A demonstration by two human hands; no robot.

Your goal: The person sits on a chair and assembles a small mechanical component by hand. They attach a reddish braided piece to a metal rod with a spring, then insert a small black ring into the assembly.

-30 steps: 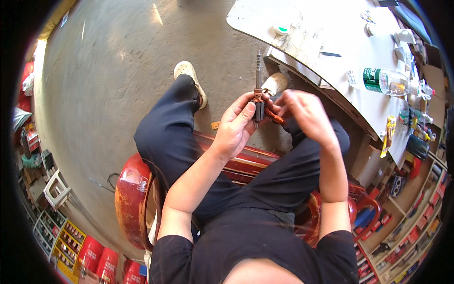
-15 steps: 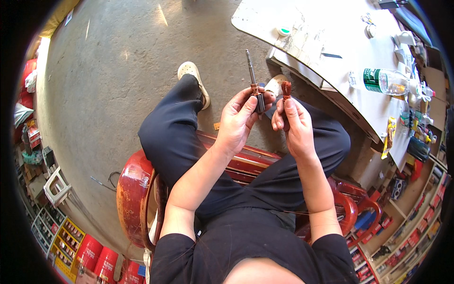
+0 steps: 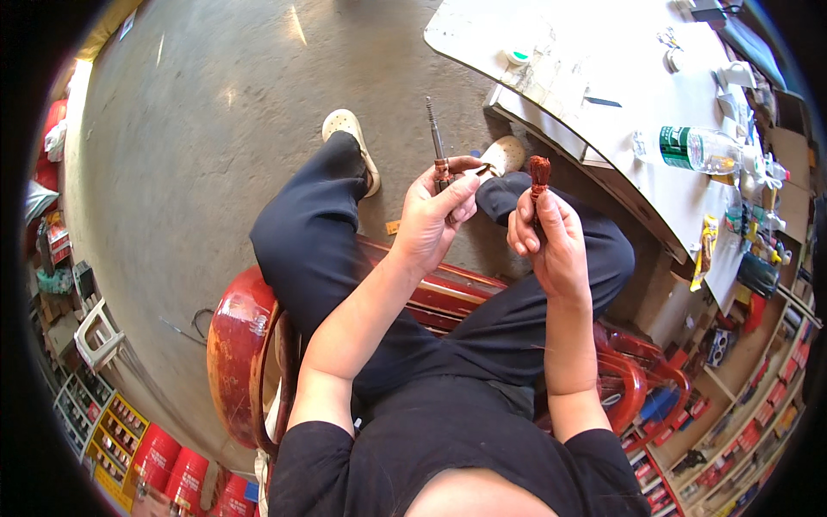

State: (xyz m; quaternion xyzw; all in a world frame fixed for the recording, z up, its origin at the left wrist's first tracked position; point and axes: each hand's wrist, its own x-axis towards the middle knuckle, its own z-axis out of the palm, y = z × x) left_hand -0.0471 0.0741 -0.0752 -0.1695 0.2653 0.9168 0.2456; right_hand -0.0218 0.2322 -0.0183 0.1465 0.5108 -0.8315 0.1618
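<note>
My left hand (image 3: 433,220) is closed around a motor armature (image 3: 436,136), whose long metal shaft with a threaded tip points up and away from me. A copper-coloured ring shows just above my fingers; they hide most of the body below it. In my right hand (image 3: 553,246), pinched between thumb and fingers, stands a brush-like bundle of reddish-brown copper wire (image 3: 539,172). Its frayed end points upward and its lower part is covered by my fingers. The two hands are apart, held above my lap.
A white table (image 3: 551,69) at the right bears a plastic bottle (image 3: 702,150), a dark flat strip (image 3: 603,102) and a yellow packet (image 3: 705,250). I sit on a red wooden chair (image 3: 241,345). Shelves with goods line the lower right; red drums (image 3: 185,478) stand lower left.
My right hand has moved right with the wire bundle, widening the gap between the hands. The armature has shifted slightly left and turned, with my left fingers now covering more of its body.
</note>
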